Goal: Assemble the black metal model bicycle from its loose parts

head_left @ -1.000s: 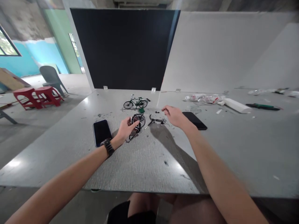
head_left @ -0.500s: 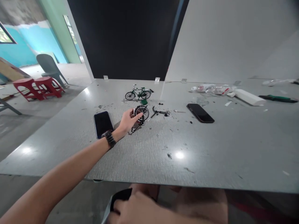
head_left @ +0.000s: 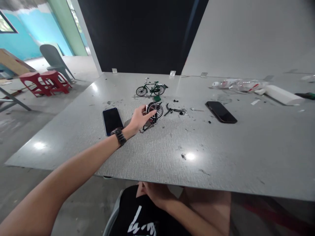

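My left hand [head_left: 139,118] is closed on a partly built model bicycle [head_left: 159,109], thumb across its spoked wheel, low over the tabletop. Black frame parts hang below the wheel, toward me. Behind it stands a whole green model bicycle [head_left: 150,88], with a small green piece [head_left: 157,98] lying in front of it. To the right of my left hand rest loose black bicycle parts [head_left: 173,109], thin and curved, with silvery bits at one end. My right hand [head_left: 154,192] is down in my lap, close to the table's front edge; its fingers are mostly hidden.
One phone [head_left: 111,118] lies left of my left wrist, and another phone [head_left: 221,112] on the right side of the table [head_left: 147,160]. Clear plastic packaging [head_left: 246,86] and a white block [head_left: 282,95] lie farther right. Red stools [head_left: 55,82] stand on the floor at left.
My right hand has moved from low in front of me up to the table's front edge. My left hand keeps its hold on the model bicycle. The view has tilted down and shifted left.
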`<control>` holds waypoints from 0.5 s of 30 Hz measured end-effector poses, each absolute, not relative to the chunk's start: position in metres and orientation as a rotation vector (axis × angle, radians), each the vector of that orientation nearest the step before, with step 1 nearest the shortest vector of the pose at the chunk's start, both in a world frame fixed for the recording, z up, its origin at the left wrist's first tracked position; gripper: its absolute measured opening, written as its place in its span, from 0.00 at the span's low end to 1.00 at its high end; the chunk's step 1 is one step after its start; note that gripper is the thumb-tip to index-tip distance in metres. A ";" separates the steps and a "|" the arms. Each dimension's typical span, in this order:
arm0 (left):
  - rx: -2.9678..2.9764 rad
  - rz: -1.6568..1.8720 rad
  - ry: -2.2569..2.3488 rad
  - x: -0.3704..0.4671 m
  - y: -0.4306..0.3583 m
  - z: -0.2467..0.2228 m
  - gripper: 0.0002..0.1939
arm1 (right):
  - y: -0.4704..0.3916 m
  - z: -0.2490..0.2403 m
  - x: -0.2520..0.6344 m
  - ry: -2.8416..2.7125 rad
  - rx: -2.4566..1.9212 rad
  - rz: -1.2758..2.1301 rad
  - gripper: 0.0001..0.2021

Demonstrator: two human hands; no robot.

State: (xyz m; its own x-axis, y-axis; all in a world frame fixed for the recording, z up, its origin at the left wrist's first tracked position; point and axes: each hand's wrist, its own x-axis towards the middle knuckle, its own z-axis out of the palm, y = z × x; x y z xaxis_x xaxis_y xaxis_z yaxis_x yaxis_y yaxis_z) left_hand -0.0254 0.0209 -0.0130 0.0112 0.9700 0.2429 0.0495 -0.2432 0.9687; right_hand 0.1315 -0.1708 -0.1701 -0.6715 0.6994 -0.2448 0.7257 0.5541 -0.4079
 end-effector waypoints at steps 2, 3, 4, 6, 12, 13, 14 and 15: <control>1.428 1.362 1.118 -0.025 0.020 -0.012 0.13 | -0.178 -0.167 0.126 2.680 1.197 -0.822 0.12; 1.430 1.362 1.119 -0.025 0.020 -0.012 0.13 | -0.182 -0.167 0.123 2.660 1.165 -0.857 0.14; 1.431 1.364 1.118 -0.024 0.020 -0.012 0.13 | -0.185 -0.166 0.120 2.643 1.149 -0.882 0.14; 1.424 1.374 1.109 -0.025 0.020 -0.012 0.13 | -0.188 -0.166 0.116 2.613 1.179 -0.903 0.09; 1.416 1.370 1.101 -0.026 0.023 -0.014 0.13 | -0.187 -0.157 0.118 2.537 1.391 -0.888 0.07; 1.423 1.370 1.100 -0.027 0.023 -0.014 0.13 | -0.186 -0.155 0.118 2.534 1.383 -0.924 0.08; 1.430 1.371 1.102 -0.027 0.023 -0.015 0.13 | -0.185 -0.153 0.118 2.530 1.372 -0.969 0.08; 1.439 1.369 1.107 -0.027 0.023 -0.014 0.13 | -0.183 -0.151 0.116 2.516 1.366 -1.031 0.07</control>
